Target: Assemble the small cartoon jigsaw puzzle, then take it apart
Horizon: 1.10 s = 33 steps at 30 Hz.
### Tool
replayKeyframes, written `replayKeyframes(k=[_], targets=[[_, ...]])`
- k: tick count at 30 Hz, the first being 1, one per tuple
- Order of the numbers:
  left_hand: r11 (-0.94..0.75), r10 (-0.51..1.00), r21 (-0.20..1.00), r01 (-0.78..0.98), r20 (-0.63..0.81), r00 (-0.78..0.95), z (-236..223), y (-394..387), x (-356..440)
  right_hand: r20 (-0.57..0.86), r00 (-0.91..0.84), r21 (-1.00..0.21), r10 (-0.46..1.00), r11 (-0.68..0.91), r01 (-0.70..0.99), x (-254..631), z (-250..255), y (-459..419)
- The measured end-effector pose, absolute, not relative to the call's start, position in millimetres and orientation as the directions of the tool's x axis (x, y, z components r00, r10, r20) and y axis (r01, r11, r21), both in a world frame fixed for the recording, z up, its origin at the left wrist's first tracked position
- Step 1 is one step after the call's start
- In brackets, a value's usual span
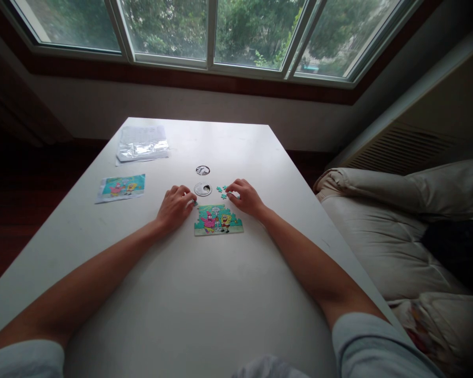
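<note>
A partly assembled jigsaw puzzle with a pink and a yellow cartoon figure on teal lies on the white table, its upper edge uneven. At its upper left corner, my left hand pinches a small puzzle piece at the fingertips. Several loose teal puzzle pieces lie just above the puzzle. My right hand is beside them, fingers curved and thumb apart from the forefinger; the palm side is hidden.
Left on the table lies a reference picture of the same scene, below a clear plastic bag with paper. Two round metal-rimmed inserts sit in the tabletop beyond the puzzle. A beige sofa stands right; windows are ahead.
</note>
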State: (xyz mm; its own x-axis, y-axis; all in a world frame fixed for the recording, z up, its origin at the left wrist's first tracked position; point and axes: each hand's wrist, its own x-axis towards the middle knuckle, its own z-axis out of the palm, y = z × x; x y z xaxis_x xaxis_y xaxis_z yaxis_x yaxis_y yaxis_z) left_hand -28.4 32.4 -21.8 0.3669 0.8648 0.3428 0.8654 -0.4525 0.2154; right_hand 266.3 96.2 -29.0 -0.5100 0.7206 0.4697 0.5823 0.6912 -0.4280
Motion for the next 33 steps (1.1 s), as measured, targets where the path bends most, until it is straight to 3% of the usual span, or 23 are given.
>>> replayKeyframes(k=[10,15,22,33], targets=[[-0.442,0.868,0.207,0.873,0.345,0.358,-19.3,30.8,-27.5,0.36,-0.69,-0.48,0.628,0.759,0.44,250.2,-11.3,78.5],[-0.4,0.88,0.185,0.898,0.351,0.32,-17.8,28.5,-26.4,0.275,-0.79,-0.39,0.547,0.815,0.429,241.9,-4.6,66.2],[-0.365,0.89,0.154,0.918,0.347,0.295,-15.2,28.1,-26.8,0.255,-0.809,-0.272,0.529,0.842,0.465,239.6,-11.9,62.4],[-0.442,0.882,0.26,0.859,0.3,0.363,-19.8,30.7,-37.7,0.256,-0.798,-0.268,0.546,0.833,0.485,238.7,-15.1,63.4]])
